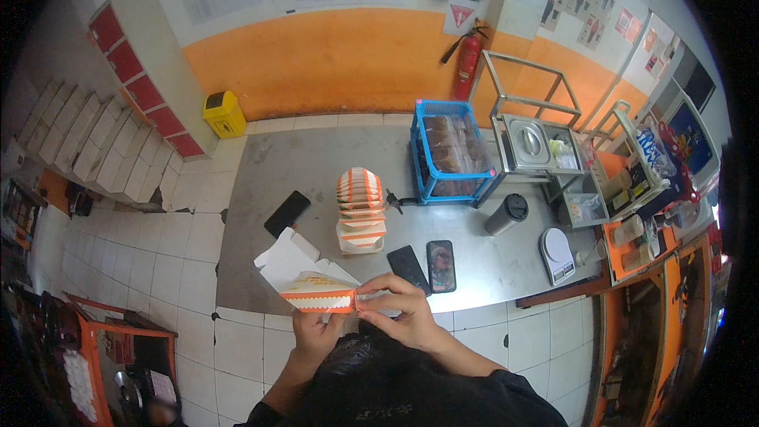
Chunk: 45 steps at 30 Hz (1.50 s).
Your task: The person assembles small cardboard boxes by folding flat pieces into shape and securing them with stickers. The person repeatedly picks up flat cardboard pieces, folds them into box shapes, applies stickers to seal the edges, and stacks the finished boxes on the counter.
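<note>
An orange-and-white paper food box (318, 299), partly folded with its white flaps spread out to the left, is held between both hands at the table's near edge. My left hand (318, 330) grips its underside from below. At its right end, the fingers of my right hand (403, 310) pinch the corner. Just beyond, a row of nested orange-and-white food boxes (361, 213) stands on the steel table (261, 166). A black phone (288, 213) lies left of that row; two more phones, a dark one (409, 270) and one with a lit screen (441, 266), lie right of it.
A blue crate (451, 191) of bagged brown items stands at the table's back right, beside a steel rack (506, 138). Nearby are a lidded tumbler (507, 215) and a white kitchen scale (556, 255). An orange shelf (624, 247) borders the right side; a yellow bin (224, 115) stands behind left.
</note>
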Each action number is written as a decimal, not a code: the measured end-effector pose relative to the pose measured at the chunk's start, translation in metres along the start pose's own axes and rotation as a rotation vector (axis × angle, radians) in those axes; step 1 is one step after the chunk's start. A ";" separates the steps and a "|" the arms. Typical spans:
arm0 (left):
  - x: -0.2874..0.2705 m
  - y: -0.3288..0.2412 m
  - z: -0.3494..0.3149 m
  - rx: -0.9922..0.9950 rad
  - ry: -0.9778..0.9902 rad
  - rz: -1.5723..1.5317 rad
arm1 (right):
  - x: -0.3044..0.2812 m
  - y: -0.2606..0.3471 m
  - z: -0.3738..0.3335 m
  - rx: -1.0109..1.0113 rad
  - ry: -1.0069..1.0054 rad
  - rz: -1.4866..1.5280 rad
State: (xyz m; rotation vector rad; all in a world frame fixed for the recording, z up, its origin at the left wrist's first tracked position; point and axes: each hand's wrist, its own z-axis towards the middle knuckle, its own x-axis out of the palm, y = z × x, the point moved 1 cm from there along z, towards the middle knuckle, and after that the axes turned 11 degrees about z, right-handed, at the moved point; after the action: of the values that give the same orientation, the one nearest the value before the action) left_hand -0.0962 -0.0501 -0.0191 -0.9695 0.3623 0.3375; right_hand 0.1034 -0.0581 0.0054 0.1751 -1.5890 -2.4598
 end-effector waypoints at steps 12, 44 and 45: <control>0.017 -0.003 0.000 -0.302 0.340 -0.426 | -0.001 -0.008 -0.001 0.142 -0.071 0.269; 0.044 0.067 0.014 -0.280 0.252 -0.094 | -0.040 -0.060 -0.018 0.558 -0.183 -0.139; 0.045 0.069 0.015 -0.281 0.235 -0.090 | -0.038 -0.066 -0.016 0.442 -0.246 -0.145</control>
State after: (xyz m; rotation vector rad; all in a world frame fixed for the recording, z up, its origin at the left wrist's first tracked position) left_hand -0.0837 0.0044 -0.0820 -1.3025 0.4919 0.1954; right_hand 0.1366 -0.0372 -0.0623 0.0563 -2.2886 -2.2612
